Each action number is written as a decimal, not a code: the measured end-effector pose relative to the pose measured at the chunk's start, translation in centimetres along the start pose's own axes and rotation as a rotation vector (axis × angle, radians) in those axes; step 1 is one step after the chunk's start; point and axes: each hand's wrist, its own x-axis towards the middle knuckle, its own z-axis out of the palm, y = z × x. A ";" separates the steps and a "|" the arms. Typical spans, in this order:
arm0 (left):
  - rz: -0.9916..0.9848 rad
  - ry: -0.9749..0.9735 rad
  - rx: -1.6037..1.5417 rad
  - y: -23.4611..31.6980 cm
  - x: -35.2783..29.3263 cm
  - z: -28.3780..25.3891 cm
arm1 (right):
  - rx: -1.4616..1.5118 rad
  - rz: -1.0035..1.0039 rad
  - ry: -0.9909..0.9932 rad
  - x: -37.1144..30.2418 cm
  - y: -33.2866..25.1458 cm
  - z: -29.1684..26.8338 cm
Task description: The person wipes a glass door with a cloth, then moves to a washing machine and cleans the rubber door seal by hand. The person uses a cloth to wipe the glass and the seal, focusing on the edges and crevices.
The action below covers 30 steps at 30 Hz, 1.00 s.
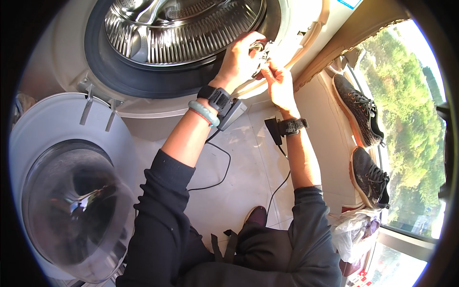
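Note:
Both hands meet at the lower right edge of the front-loading washing machine's opening (pixel 143 103). My left hand (pixel 237 60) is closed, its fingers curled around a small dark-and-white part (pixel 261 58). Glare and my fingers hide much of that part, so its kind is unclear. From the right, my right hand (pixel 279 87) pinches at the lower edge of the same part, fingertips pressed together. Behind my left hand shows the ribbed metal drum (pixel 162 45), ringed by a dark rubber seal (pixel 158 79).
The round door (pixel 119 143) hangs wide at left, its clear glass bowl (pixel 71 205) facing up. Thin cables (pixel 229 160) run from wrist-worn devices past the tiled floor (pixel 215 177). Two dark shoes (pixel 354 107) and a plastic bag (pixel 354 234) sit along the window ledge at right.

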 end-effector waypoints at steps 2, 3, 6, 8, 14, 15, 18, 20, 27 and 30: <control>-0.069 -0.093 -0.023 -0.2 0.0 0.1 | -0.011 0.005 -0.013 -0.1 0.3 -0.1; -0.078 -0.135 0.017 -0.1 -0.2 -0.1 | -0.008 0.025 -0.018 -0.2 0.3 -0.2; 0.014 -0.146 0.082 0.3 -0.8 -0.7 | -0.021 0.028 -0.035 -0.3 -0.1 -0.3; 0.054 -0.168 0.110 0.4 -1.2 -1.0 | -0.031 0.054 -0.032 -0.2 -1.0 -0.3; 0.021 -0.266 0.330 0.8 -3.8 -0.9 | -0.749 -0.124 0.183 1.8 -5.2 -0.5; 0.009 -0.281 0.341 1.0 -4.2 -0.8 | -0.737 -0.257 0.258 2.2 -5.5 -0.1; -0.021 -0.289 0.358 1.6 -4.9 -1.3 | -0.705 -0.053 0.196 2.5 -5.6 -0.4; -0.102 -0.372 0.390 2.2 -5.0 -2.4 | -0.399 -0.010 0.127 2.3 -5.2 -1.0; -0.200 -0.060 0.108 3.0 -0.8 -4.0 | -0.024 0.040 0.061 2.5 -3.3 -2.2; -0.291 0.013 -0.450 2.0 2.4 -1.0 | -0.040 0.027 0.060 2.5 -2.9 -2.3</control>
